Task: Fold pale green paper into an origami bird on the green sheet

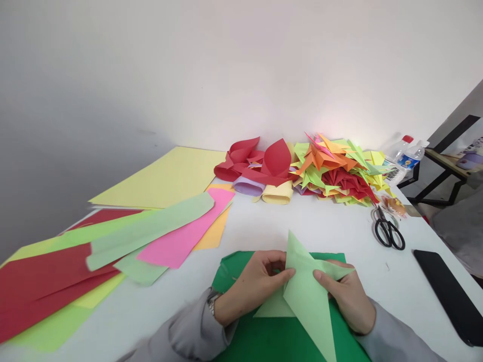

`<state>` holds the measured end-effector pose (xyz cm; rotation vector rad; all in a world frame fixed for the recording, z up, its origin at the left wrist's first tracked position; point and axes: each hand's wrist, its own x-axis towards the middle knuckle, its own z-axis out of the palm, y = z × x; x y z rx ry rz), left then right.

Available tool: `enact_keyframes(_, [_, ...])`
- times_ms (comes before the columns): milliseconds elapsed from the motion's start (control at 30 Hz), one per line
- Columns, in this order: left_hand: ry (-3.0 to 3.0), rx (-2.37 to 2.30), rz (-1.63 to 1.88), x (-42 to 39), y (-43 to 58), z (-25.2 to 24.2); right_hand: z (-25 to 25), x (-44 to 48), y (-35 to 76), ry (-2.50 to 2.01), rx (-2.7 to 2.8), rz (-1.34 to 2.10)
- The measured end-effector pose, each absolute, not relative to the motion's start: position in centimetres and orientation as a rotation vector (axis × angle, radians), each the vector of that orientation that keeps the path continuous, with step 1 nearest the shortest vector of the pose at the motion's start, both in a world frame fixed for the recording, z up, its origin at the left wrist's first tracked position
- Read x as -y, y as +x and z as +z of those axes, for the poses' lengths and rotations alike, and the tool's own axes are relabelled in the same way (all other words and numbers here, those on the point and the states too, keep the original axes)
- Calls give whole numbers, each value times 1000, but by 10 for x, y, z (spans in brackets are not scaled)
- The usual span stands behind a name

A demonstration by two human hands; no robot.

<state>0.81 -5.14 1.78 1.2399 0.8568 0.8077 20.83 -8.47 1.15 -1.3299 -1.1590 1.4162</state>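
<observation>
Between my two hands is a light green folded paper star, its points spreading up, right and down. My left hand pinches its left side between thumb and fingers. On the other side, my right hand grips it with the thumb in front; the fingers are hidden behind the paper. Beneath them lies a dark green sheet on the white table. Part of the star's lower left point rests over that sheet.
Strips of coloured paper and a large pale yellow sheet lie at left. Rolled red paper and a pile of folded stars stand by the wall. Black scissors, a black phone-like slab and bottles are at right.
</observation>
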Motion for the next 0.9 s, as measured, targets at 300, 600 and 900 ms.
enact_keyframes(300, [1245,-861,821,51,7,16,10,86,209,-1313,1169,1403])
enact_keyframes(600, [1216,-866,823,50,7,20,5,86,209,-1147,1099,1492])
enact_keyframes(900, [1111,-906,822,50,5,17,12,85,209,-1161,1145,1480])
